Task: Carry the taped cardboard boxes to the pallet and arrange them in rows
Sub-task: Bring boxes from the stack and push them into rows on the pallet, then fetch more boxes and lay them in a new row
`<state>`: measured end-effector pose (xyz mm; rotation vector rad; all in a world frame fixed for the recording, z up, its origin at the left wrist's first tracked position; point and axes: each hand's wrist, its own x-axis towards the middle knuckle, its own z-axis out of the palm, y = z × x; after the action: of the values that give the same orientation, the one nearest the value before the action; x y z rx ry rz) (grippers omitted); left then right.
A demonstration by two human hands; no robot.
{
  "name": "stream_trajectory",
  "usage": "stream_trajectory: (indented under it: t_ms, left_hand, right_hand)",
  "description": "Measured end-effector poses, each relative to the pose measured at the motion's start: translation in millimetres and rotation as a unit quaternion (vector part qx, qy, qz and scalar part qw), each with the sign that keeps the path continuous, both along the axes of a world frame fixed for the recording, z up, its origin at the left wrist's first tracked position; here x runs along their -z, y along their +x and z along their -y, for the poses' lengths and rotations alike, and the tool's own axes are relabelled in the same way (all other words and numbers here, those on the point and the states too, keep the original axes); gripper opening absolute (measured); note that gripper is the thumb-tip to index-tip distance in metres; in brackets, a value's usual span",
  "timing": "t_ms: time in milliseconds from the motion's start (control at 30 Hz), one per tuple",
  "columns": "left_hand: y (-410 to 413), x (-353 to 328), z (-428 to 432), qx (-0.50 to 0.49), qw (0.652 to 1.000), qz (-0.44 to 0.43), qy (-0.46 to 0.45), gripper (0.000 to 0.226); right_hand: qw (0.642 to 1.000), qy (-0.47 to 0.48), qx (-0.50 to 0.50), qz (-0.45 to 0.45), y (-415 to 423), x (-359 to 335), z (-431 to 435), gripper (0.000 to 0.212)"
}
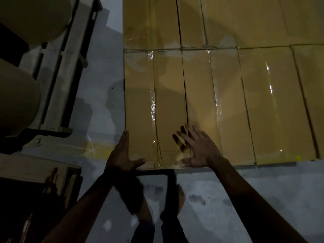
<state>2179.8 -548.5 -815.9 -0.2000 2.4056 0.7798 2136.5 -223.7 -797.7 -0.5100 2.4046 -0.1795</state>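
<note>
1. I see the left hand (122, 151) at the near left corner of the leftmost box (140, 95). The fingers lie straight against its left side and the thumb is spread across the near edge. It is flat, not gripping.
2. The right hand (199, 149) is palm down with fingers straight and fanned. It lies on the box tops near their near end, at the gap between the leftmost box and the second box (199, 88). It is mostly over the second box, and I can't tell if it presses or only hovers just above.
3. The front row holds long brown cardboard boxes lying flat, side by side and touching. The third box (277, 111) is right of the second, and another is cut off at the right edge.
4. Clear tape (152, 106) runs lengthwise down the top of each front box and glints in the light.
5. The back row (163, 23) butts end to end against the front row, laid the same way.
6. A thin pale edge (245, 167) shows under the near side of the boxes. I can't tell if it is the pallet.
7. The grey concrete floor (263, 199) is stained. A bare foot (181, 195) stands on it just short of the boxes.
8. An empty wooden pallet (70, 71) lies to the left, apart from the boxes. Beside it are two big pale rolls (17, 106), partly out of view.
9. The lower left is too dark to read.
</note>
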Motion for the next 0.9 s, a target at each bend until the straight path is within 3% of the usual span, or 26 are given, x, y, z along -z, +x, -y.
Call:
stream_trajectory:
  t_ms: [100, 233, 400, 567, 733, 900]
  left_hand:
    - [-5, -26, -15, -0.004, 0.999, -0.041, 0.023, 0.129]
    - [-14, -93, -40, 0.002, 0.997, -0.063, 0.054, 0.111]
    - [-19, -218, -68, 0.004, 0.988, -0.076, 0.137, 0.082]
    - [-7, -361, -77, -0.07, 0.968, -0.14, 0.196, 0.062]
    - [21, -478, -66, -0.119, 0.958, -0.152, 0.211, 0.063]
    - [56, -538, -63, -0.027, 0.975, -0.13, 0.18, 0.065]
  right_hand:
    - [0.988, -0.072, 0.134, -0.03, -13, -37, 4, 0.114]
    - [0.94, -0.179, 0.29, -0.029, -16, -113, 21, 0.107]
    - [0.91, -0.224, 0.344, -0.065, -7, -231, 49, 0.079]
    - [0.827, -0.309, 0.462, -0.087, 23, -357, 74, 0.057]
    - [0.827, -0.301, 0.47, -0.066, 76, -472, 70, 0.06]
    - [0.847, -0.259, 0.46, -0.056, 125, -528, 48, 0.066]
